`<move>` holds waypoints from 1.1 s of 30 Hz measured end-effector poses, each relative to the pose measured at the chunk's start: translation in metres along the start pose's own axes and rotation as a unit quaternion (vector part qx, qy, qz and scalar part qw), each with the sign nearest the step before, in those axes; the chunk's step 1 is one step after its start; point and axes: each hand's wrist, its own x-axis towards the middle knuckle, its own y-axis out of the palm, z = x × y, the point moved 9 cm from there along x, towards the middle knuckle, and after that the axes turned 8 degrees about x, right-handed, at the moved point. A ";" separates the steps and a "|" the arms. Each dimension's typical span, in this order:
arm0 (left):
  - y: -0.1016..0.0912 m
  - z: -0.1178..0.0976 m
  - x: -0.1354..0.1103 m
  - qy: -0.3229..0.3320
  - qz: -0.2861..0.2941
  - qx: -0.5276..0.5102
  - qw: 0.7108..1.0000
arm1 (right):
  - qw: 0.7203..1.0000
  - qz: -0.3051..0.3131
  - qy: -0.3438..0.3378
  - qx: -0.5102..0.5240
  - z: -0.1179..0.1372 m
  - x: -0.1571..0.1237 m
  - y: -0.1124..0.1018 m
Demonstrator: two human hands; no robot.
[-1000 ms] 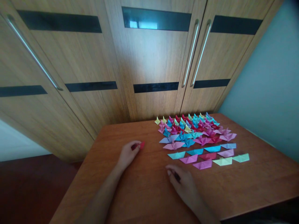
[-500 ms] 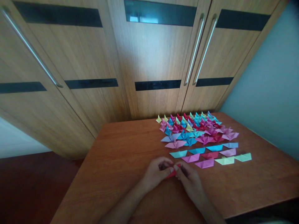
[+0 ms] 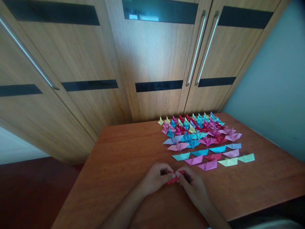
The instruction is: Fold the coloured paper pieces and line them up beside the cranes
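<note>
A small piece of folded red paper (image 3: 172, 180) is pinched between both hands, low over the front of the table. My left hand (image 3: 159, 176) is closed on its left side, thumb on top. On the other side my right hand (image 3: 190, 181) grips it with thumb and fingers, the two thumb tips almost touching. Fingers cover much of the paper, so its exact shape is hidden. Just beyond the hands, to the right, lie several flat boat-shaped folded papers, among them a magenta one (image 3: 207, 165) and a pale green one (image 3: 228, 162).
Behind the flat pieces, many origami cranes (image 3: 188, 137) in pink, blue, red and yellow stand in close rows. They cover the back right of the brown wooden table (image 3: 119, 159). A wooden wardrobe (image 3: 152, 54) with metal handles rises behind, and a pale blue wall (image 3: 271, 95) bounds the right.
Both hands keep hold of the red paper, with slight shifts of the fingers and thumbs; more red shows around the thumbs. The whole view has moved a little.
</note>
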 end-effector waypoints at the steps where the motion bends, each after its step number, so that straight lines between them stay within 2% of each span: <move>1: 0.001 0.000 0.000 -0.001 0.010 -0.009 1.000 | 1.000 -0.002 0.001 -0.005 0.000 0.000 -0.001; 4: 0.000 -0.001 0.000 -0.002 0.024 -0.038 0.999 | 1.000 -0.008 0.003 0.000 0.001 -0.002 -0.003; 12: -0.003 0.005 0.001 -0.009 0.025 -0.020 0.999 | 0.998 -0.026 0.025 0.055 -0.009 -0.006 -0.005; 19: -0.006 -0.001 0.000 0.017 -0.020 0.026 0.999 | 0.998 -0.031 0.034 0.045 -0.010 -0.004 -0.005; 25: -0.007 0.002 0.001 0.014 -0.034 0.051 0.998 | 0.999 -0.043 0.015 0.003 -0.008 -0.001 -0.007; 33: -0.005 0.002 0.003 0.016 -0.018 0.021 1.000 | 0.998 -0.066 0.012 0.013 -0.007 -0.003 -0.012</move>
